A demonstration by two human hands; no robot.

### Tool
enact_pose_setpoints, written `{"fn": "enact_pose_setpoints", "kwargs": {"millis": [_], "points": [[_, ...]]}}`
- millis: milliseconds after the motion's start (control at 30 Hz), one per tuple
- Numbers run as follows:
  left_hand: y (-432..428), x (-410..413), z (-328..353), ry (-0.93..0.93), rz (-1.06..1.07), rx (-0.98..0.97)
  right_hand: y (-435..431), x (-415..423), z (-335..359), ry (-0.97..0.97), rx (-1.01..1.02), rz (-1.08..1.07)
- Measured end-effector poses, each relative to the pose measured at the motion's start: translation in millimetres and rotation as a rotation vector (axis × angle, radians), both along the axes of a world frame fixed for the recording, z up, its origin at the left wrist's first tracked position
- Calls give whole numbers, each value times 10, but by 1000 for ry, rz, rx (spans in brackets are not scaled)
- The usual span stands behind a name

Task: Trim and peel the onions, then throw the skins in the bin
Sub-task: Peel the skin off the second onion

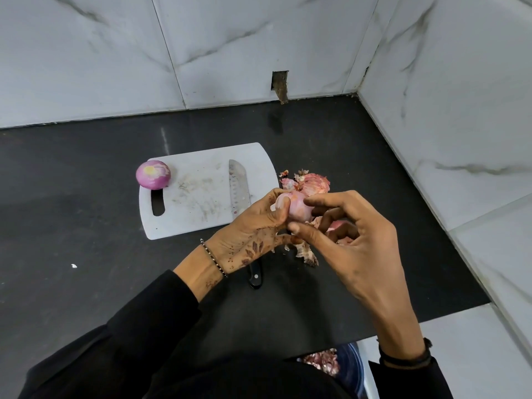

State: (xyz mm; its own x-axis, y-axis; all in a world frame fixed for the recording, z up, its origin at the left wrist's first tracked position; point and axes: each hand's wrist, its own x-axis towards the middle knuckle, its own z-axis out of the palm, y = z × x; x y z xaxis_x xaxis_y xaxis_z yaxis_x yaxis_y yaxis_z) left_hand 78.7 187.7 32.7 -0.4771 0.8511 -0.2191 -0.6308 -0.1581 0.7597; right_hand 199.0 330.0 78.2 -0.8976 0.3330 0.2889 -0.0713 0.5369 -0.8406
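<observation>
Above the black countertop (86,226), just right of the white plastic cutting board (201,197), the left hand (253,231) curls its fingers round a pale pink onion (299,210); the right hand (354,243) pinches at its lower side with thumb and forefinger, probably stripping skin. One peeled onion (153,174), glossy purple, round, with a pale yellow trimmed end, sits on the board's left corner, and the knife (238,185) lies flat on the board, scalloped steel blade up, black handle partly under the left hand. Papery, curled skins (313,182) are heaped on the counter beside the hands and some lie in the blue bin (349,367) below the edge, so finishing this onion and clearing the heap appear to remain.
</observation>
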Motion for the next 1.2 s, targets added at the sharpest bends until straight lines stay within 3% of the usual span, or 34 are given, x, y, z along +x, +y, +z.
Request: {"fn": "enact_pose_setpoints", "kwargs": {"millis": [300, 500, 900, 1200], "points": [[27, -30, 9, 22, -3, 40, -24, -23, -8, 15, 35, 41], [28, -61, 2, 27, 1, 52, -46, 10, -19, 9, -124, -5], [26, -35, 28, 48, 72, -25, -24, 23, 15, 44, 91, 51], [41, 8, 97, 43, 57, -104, 56, 115, -113, -82, 169, 1]]}}
